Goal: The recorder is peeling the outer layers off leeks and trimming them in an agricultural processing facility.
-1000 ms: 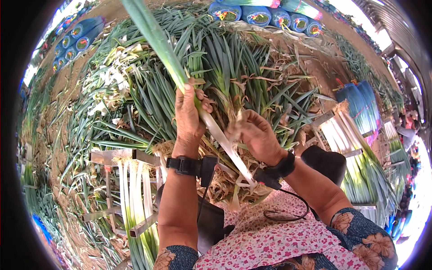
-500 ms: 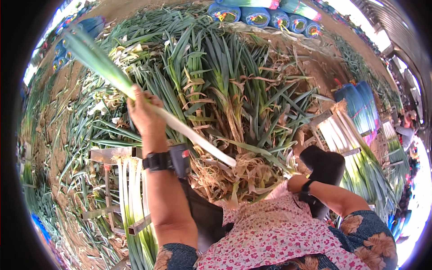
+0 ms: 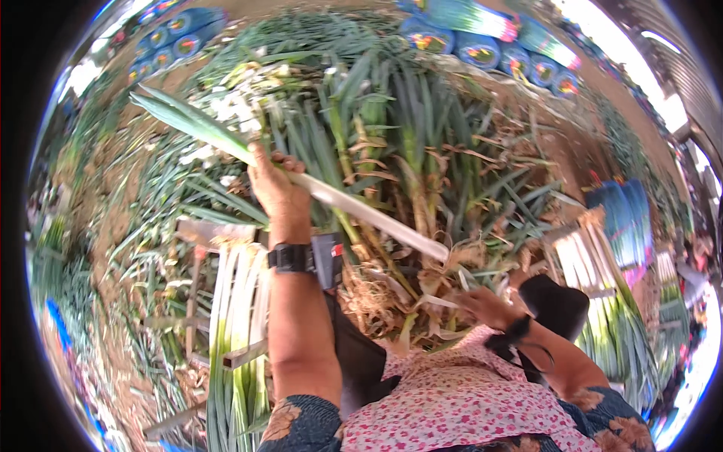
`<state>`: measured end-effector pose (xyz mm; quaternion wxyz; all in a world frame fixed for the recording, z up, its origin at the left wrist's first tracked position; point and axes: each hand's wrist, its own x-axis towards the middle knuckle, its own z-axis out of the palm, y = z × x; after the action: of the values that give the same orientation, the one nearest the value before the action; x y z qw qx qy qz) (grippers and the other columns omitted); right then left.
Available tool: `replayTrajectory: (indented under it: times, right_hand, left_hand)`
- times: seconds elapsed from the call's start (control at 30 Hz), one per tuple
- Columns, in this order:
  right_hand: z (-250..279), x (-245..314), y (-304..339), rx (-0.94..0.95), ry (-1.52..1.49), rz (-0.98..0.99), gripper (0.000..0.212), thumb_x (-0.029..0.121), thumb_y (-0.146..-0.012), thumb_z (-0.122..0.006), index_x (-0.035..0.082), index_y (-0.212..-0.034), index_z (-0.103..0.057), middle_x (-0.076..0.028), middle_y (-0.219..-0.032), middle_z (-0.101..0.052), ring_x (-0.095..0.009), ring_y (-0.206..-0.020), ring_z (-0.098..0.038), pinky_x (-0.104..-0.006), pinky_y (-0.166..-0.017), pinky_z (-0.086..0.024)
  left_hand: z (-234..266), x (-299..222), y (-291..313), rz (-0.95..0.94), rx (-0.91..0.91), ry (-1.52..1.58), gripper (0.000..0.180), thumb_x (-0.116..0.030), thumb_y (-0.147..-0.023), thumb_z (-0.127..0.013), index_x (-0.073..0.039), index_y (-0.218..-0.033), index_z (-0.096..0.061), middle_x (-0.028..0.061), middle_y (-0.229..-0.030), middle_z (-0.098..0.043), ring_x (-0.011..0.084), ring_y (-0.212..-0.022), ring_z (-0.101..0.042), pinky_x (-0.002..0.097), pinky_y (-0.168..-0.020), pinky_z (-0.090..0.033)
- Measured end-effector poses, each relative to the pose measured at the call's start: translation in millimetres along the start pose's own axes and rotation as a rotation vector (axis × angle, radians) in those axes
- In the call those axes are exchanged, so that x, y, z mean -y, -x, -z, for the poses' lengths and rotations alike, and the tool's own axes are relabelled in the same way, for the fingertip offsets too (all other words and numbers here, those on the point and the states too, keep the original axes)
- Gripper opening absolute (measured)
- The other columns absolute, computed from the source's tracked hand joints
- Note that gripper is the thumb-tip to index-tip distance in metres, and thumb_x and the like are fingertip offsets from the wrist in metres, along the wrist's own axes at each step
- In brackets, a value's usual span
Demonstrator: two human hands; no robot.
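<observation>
My left hand [image 3: 280, 184] is closed round a leek [image 3: 369, 215], gripping it where green turns to white. The green leaves point up and left, and the bare white end slants down to the right. Below that white end, my right hand [image 3: 486, 307] is low over the trimmings, blurred. A pale strip [image 3: 440, 301] lies by its fingertips; whether the fingers hold it is unclear. Stringy roots and dry outer leaves [image 3: 369, 305] lie between my legs. Just beyond stands a pile of untrimmed leeks [image 3: 410, 151], with brown, withered leaves among the green.
Metal racks hold white-stemmed leeks on my left [image 3: 233, 294] and right [image 3: 584, 256]. Blue-wrapped bundles [image 3: 482, 51] lie at the far edge, and more [image 3: 621, 218] lie on the right. Cut green leaves [image 3: 162, 196] litter the ground at left. A flowered apron [image 3: 452, 392] covers my lap.
My right hand has moved forward and left from the lap edge, over the roots. The leek stays in my left hand, now tilted flatter. The whole view has shifted slightly.
</observation>
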<state>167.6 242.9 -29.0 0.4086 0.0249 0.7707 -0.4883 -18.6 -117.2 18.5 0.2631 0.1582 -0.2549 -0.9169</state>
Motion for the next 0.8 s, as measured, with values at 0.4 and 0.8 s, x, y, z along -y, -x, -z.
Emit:
replayTrajectory:
  times: [0.4,0.8]
  right_hand:
    - [78.8,-110.8,12.0,-0.459,0.033,-0.049,0.03,0.02,-0.083,-0.06,-0.001,-0.104,-0.061,-0.006,-0.091,-0.063,-0.015,-0.079,-0.057,-0.0301,-0.07,-0.046]
    - [42.8,-141.0,-14.5,-0.258,0.106,-0.003,0.029,0.017,-0.085,-0.058,-0.003,-0.106,-0.06,-0.009,-0.086,-0.064,-0.016,-0.074,-0.058,-0.0323,-0.066,-0.047]
  left_hand:
    - [54.4,-62.3,52.3,-0.181,-0.354,-0.253,0.038,-0.03,-0.086,-0.057,-0.011,-0.118,-0.048,0.008,-0.091,-0.062,0.0168,-0.079,-0.058,0.0302,-0.062,-0.047]
    - [358.7,-280.7,161.9,-0.367,-0.258,-1.065,0.02,-0.01,-0.089,-0.049,0.009,-0.094,-0.051,0.0164,-0.091,-0.06,0.0187,-0.084,-0.06,0.0277,-0.077,-0.052]
